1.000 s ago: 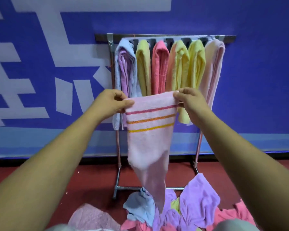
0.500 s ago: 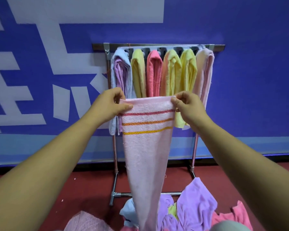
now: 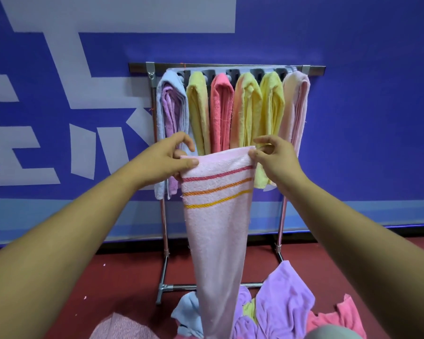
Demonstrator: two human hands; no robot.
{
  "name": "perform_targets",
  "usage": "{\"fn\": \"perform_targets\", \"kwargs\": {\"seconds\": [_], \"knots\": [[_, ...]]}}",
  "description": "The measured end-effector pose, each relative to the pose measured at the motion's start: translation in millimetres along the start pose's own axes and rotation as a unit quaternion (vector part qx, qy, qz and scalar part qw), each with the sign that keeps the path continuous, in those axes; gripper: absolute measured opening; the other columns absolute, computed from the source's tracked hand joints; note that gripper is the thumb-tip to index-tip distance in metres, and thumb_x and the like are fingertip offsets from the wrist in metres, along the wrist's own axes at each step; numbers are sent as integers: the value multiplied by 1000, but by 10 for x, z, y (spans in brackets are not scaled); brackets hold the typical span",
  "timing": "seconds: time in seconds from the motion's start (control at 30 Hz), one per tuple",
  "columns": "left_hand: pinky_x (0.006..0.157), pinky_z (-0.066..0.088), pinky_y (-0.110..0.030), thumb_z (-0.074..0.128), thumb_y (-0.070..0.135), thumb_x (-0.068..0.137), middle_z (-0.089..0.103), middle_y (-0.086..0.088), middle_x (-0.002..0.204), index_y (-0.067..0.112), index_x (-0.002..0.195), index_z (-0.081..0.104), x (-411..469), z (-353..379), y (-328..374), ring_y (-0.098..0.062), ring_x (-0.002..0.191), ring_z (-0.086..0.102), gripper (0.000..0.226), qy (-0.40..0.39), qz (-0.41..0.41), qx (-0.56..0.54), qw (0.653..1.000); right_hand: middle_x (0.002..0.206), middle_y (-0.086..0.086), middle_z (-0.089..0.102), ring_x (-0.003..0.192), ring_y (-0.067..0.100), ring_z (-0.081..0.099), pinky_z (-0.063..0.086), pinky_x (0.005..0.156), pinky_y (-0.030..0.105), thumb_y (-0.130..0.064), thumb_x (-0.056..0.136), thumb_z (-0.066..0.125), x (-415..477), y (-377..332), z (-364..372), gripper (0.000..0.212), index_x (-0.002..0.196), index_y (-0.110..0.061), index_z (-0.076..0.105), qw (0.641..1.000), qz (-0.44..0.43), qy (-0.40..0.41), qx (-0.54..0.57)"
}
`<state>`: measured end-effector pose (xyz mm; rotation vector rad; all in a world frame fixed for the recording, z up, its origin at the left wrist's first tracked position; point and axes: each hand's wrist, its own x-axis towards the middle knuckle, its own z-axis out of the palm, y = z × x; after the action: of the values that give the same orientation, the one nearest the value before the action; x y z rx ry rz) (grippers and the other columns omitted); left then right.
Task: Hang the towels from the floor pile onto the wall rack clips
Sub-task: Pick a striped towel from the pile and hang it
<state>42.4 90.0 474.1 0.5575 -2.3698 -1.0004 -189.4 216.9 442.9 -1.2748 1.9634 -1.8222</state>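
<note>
Between the two hands: one pink towel (image 3: pixel 216 216), three stripes near its top edge, hanging straight down to the floor pile (image 3: pixel 279 311). Left hand (image 3: pixel 167 162), grip closed on the top left corner, thumb on the front. Right hand (image 3: pixel 272 157), grip pinching the top right corner. Behind: wall rack (image 3: pixel 227 68), six towels hung side by side.

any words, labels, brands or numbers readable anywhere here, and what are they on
None can be read.
Blue wall: large pale strokes of painted lettering, cropped by the frame, so no whole character shows.
Striped pink towel held by the left hand and right hand: stripes only, no label.
Rack and hung towels: no text visible.
</note>
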Motion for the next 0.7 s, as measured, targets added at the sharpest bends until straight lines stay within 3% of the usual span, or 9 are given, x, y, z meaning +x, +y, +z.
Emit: {"fn": "perform_targets", "kwargs": {"seconds": [0.13, 0.23, 0.33, 0.43, 0.53, 0.6, 0.7], "knots": [[63, 46, -29, 61, 8, 93, 53, -29, 76, 14, 96, 66, -52, 17, 107, -24, 67, 48, 8, -117, 33, -11, 993, 76, 2, 66, 54, 8, 57, 44, 49, 12, -6, 87, 74, 12, -14, 14, 21, 107, -1, 69, 1000, 5, -4, 11], [72, 48, -27, 59, 2, 89, 68, -4, 82, 10, 100, 70, -72, 57, 183, -13, 73, 58, 18, -194, 23, -9, 981, 72, 3, 61, 38, -1, 47, 36, 40, 11, -4, 88, 73, 10, -51, 55, 21, 107, 2, 67, 999, 18, -13, 33], [74, 51, -24, 50, -13, 93, 72, 1, 96, 5, 116, 62, -66, 94, 194, -5, 84, 63, 32, -234, 15, -10, 972, 71, 4, 57, 36, -2, 45, 37, 40, 10, -2, 89, 71, 8, -62, 105, 19, 106, 4, 65, 998, 27, -10, 62], [74, 53, -36, 61, 5, 95, 73, 5, 85, 12, 107, 67, -45, 139, 182, -8, 75, 64, 15, -170, 48, 55, 983, 68, 3, 57, 43, 0, 51, 40, 43, 13, -1, 88, 71, -4, -46, 154, 15, 102, -1, 66, 998, 20, -12, 56], [84, 54, -51, 69, 18, 91, 72, -6, 85, 17, 94, 71, -8, 147, 123, -23, 77, 66, 4, -54, 86, 54, 993, 63, 5, 59, 46, 12, 54, 42, 46, 25, 0, 86, 68, 17, 6, 161, 12, 90, -10, 63, 999, 11, -15, 46], [86, 52, -45, 70, 23, 88, 65, -1, 96, 22, 91, 72, -4, 113, 63, -20, 87, 64, 3, 6, 113, 3, 994, 62, 7, 61, 47, 18, 54, 43, 51, 34, -1, 86, 68, 43, 46, 157, 12, 87, -11, 61, 999, 17, -3, 37], [98, 46, -31, 65, 21, 88, 64, 4, 115, 16, 92, 67, -35, 120, 33, -13, 118, 58, 6, -42, 151, -57, 986, 59, 10, 61, 47, 20, 55, 48, 52, 37, 1, 87, 69, 48, 70, 180, 14, 89, -7, 57, 998, 24, -22, 52]]}}
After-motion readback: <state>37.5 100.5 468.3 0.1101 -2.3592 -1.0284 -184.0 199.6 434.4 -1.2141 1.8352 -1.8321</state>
